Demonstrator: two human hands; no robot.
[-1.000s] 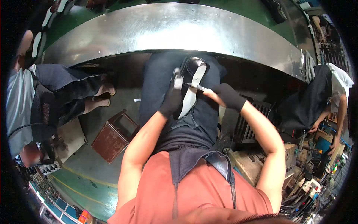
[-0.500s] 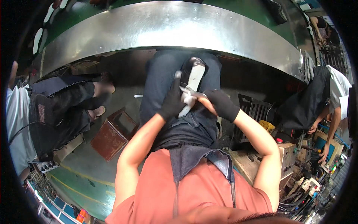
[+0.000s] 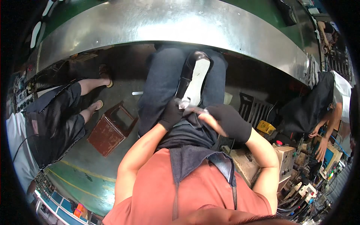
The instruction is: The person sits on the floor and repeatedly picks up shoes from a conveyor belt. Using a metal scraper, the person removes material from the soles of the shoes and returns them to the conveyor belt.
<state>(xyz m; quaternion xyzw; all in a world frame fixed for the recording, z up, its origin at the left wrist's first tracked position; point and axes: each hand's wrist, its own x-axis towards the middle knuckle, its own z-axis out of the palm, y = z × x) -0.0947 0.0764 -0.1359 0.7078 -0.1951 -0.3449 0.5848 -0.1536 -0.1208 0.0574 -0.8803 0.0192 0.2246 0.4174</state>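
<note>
A black shoe upper [image 3: 182,88] lies sole up along my lap, toe pointing away, its white insole [image 3: 198,77] facing me. My left hand [image 3: 171,115], in a black glove with pale fingertips, is closed round its heel end. My right hand [image 3: 233,122], also in a black glove, is closed on a hand tool with a metal front part [image 3: 195,109] and what looks like a tan handle [image 3: 213,123]. The tool's metal tip meets the heel end next to my left fingertips. Blur hides the tool's exact kind.
A shiny metal bench edge [image 3: 168,22] curves across beyond my knees, with a green surface behind it. A brown box-like stool [image 3: 108,131] stands at left near another person [image 3: 56,123]. At right are a machine box with a red button [image 3: 279,143], a yellow part [image 3: 265,127] and another person's hands [image 3: 321,150].
Both hands have drawn nearer to me, down to the shoe's heel end. More of the white insole shows. My right hand has turned with the tool. The person at left has shifted their legs.
</note>
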